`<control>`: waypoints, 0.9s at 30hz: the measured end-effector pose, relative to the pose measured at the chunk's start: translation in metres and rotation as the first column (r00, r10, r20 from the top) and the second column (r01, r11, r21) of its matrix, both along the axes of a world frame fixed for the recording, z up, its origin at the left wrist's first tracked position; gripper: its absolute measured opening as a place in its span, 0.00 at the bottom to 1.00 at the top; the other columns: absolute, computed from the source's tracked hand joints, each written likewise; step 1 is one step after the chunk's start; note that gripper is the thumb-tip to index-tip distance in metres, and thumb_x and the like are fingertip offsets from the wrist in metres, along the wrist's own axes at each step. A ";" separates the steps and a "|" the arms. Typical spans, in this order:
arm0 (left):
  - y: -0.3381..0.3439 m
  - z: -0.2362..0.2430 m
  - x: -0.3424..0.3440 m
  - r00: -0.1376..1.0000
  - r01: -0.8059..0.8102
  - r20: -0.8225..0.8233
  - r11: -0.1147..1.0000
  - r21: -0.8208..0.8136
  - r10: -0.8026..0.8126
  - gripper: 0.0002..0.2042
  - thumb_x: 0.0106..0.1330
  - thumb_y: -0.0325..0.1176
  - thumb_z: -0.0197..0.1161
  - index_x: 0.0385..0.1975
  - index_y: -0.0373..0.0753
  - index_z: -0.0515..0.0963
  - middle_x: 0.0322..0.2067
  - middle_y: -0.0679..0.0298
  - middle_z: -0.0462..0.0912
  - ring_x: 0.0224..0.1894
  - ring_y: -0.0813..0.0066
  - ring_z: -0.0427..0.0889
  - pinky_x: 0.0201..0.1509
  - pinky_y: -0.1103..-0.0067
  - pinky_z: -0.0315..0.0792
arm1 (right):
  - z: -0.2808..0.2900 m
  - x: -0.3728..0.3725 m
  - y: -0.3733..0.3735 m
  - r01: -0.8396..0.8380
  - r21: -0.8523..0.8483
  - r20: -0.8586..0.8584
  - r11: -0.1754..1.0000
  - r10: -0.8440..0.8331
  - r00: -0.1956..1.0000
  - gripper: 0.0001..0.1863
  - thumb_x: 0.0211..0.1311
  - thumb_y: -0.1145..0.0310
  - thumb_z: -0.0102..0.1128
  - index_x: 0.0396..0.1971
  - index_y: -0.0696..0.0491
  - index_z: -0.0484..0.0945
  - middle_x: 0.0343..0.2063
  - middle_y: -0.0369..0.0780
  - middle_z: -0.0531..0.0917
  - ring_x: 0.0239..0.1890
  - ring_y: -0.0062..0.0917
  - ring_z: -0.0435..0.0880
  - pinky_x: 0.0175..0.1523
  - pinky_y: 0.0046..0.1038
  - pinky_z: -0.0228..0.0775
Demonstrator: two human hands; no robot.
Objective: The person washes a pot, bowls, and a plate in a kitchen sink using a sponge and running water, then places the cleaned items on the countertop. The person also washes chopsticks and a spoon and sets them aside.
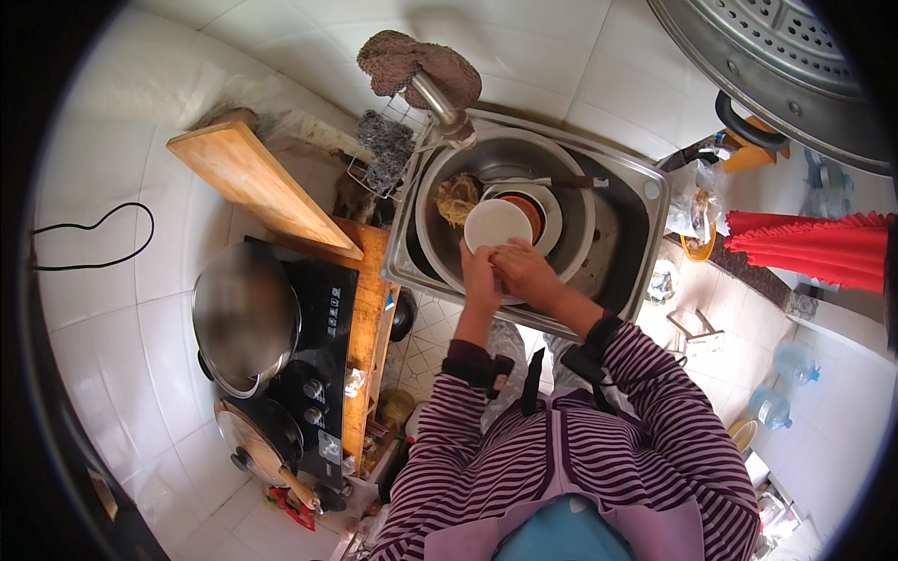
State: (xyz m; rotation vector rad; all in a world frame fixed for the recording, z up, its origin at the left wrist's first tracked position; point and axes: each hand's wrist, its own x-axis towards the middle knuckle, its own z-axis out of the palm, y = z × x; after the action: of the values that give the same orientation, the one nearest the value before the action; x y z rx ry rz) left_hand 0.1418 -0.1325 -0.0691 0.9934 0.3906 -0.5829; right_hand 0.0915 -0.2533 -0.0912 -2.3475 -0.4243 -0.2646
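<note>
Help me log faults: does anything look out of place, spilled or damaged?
The pot on the cooktop looks odd: its top is smeared into a blur, while nearby things look sharper. I see no spill or damage.

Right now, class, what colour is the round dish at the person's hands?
The round dish is white, showing best in the head view.

Steel sink (613, 229), large metal basin (510, 150) set inside. In basin: straw-coloured scrubber (456, 198) and stacked bowls (553, 215) placed; dark-handled utensil (584, 182) laid across basin's right rim.
</note>
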 end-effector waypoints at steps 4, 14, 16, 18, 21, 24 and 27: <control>0.013 -0.001 0.005 0.994 0.100 0.034 0.991 0.093 -0.103 0.23 0.58 0.25 0.49 0.56 0.40 0.61 0.49 0.58 0.70 0.50 0.67 0.74 0.50 0.74 0.73 | -0.002 -0.001 -0.001 0.023 -0.069 -0.009 0.997 -0.024 1.000 0.12 0.53 0.71 0.60 0.39 0.54 0.76 0.39 0.41 0.81 0.47 0.31 0.78 0.62 0.41 0.58; 0.015 0.002 0.004 0.993 0.059 0.087 0.971 0.232 -0.081 0.26 0.65 0.32 0.47 0.63 0.38 0.54 0.56 0.56 0.66 0.53 0.68 0.71 0.55 0.76 0.68 | -0.003 -0.003 0.014 0.059 0.104 0.063 0.993 -0.066 0.996 0.09 0.56 0.73 0.58 0.38 0.56 0.76 0.37 0.44 0.82 0.44 0.33 0.80 0.54 0.34 0.67; 0.014 -0.001 0.003 0.981 0.016 0.184 0.979 0.203 -0.055 0.25 0.68 0.37 0.47 0.64 0.37 0.54 0.57 0.55 0.65 0.54 0.67 0.71 0.56 0.75 0.67 | 0.001 -0.003 0.022 0.168 0.326 -0.123 0.930 -0.135 0.983 0.08 0.58 0.73 0.56 0.37 0.57 0.77 0.35 0.45 0.82 0.41 0.33 0.81 0.50 0.29 0.69; 0.003 -0.010 -0.002 0.974 -0.077 0.225 0.951 0.299 0.008 0.27 0.71 0.43 0.46 0.64 0.35 0.54 0.58 0.55 0.65 0.54 0.66 0.70 0.57 0.75 0.66 | 0.004 -0.004 0.035 0.361 0.516 -0.481 0.777 -0.087 0.873 0.07 0.59 0.73 0.54 0.35 0.58 0.78 0.33 0.46 0.82 0.38 0.33 0.82 0.45 0.27 0.69; -0.003 -0.022 -0.003 0.947 -0.170 0.315 0.929 0.328 0.062 0.28 0.72 0.48 0.42 0.64 0.33 0.54 0.57 0.55 0.65 0.55 0.64 0.70 0.58 0.75 0.64 | 0.005 -0.003 0.040 0.656 0.675 -0.701 0.338 0.015 0.713 0.11 0.65 0.69 0.50 0.41 0.58 0.78 0.37 0.39 0.84 0.40 0.28 0.82 0.45 0.25 0.71; 0.002 -0.027 0.005 0.974 -0.199 0.149 0.961 0.194 0.171 0.27 0.73 0.48 0.39 0.62 0.33 0.58 0.56 0.56 0.67 0.56 0.64 0.70 0.60 0.74 0.64 | 0.003 0.003 0.033 0.675 0.720 -0.643 -0.163 0.209 0.737 0.15 0.67 0.64 0.50 0.47 0.58 0.76 0.42 0.37 0.83 0.42 0.27 0.82 0.50 0.25 0.71; 0.015 -0.027 0.019 0.992 -0.121 -0.047 0.992 -0.030 0.119 0.25 0.73 0.48 0.39 0.59 0.34 0.63 0.55 0.57 0.70 0.57 0.65 0.71 0.61 0.72 0.64 | -0.003 0.011 0.019 0.622 0.640 -0.571 -0.450 0.262 0.778 0.18 0.68 0.61 0.48 0.50 0.58 0.73 0.45 0.39 0.81 0.45 0.26 0.81 0.56 0.28 0.70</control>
State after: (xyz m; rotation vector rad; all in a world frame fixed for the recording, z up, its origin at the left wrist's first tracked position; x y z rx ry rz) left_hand 0.1609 -0.1175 -0.0958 0.9200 0.4762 -0.5020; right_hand 0.1029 -0.2346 -0.0944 -0.3499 0.5904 -0.0234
